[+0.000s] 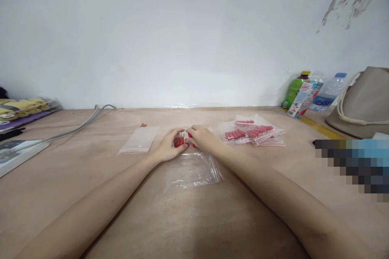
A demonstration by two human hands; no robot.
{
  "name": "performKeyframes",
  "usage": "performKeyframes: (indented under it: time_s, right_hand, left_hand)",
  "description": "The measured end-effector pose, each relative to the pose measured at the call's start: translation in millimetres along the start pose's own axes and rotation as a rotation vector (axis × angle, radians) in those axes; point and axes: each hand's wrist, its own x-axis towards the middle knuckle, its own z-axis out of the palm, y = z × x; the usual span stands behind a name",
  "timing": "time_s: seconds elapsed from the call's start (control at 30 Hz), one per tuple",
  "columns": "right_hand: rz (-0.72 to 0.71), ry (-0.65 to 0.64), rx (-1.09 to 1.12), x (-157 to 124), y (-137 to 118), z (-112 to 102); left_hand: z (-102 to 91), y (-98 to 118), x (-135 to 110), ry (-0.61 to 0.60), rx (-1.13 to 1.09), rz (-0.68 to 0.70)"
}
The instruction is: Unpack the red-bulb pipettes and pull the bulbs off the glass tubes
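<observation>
Both my hands meet at the middle of the table over several small, rounded red pieces (180, 141). My left hand (167, 146) curls around some of these pieces from the left, its thumb on the near side. From the right, my right hand (204, 138) has its fingers closed over a red piece by its fingertips; the fingers partly hide it. Just in front of the hands lies a flat clear zip bag (193, 170) with a red strip along its right edge. Right of my hands is a pile of clear bags (253, 130) holding rows of red pieces.
A stack of flat clear bags (139, 139) lies left of my hands. A grey cable (82, 126) and a white-edged board (24, 153) are farther left. Drink bottles (330, 91), a carton (304, 99) and a beige hat (364, 101) stand at the right by the wall.
</observation>
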Motion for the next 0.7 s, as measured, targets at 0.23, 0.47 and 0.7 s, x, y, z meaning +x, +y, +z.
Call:
performKeyframes:
  time_s: [0.23,0.47,0.7]
  right_hand:
    - [0.096,0.079,0.223,-13.0,8.4,-9.4]
    - [0.274,0.285,0.212,-67.9,51.8,-25.9]
    - [0.214,0.382,0.003,-111.0,63.0,-21.5]
  left_hand:
    - [-4.4,6.9,-5.7,-0.014,0.2,-0.004]
    - [-6.1,4.7,-4.9,-0.066,0.256,0.083]
    - [3.1,2.9,50.3,-0.112,0.421,0.276]
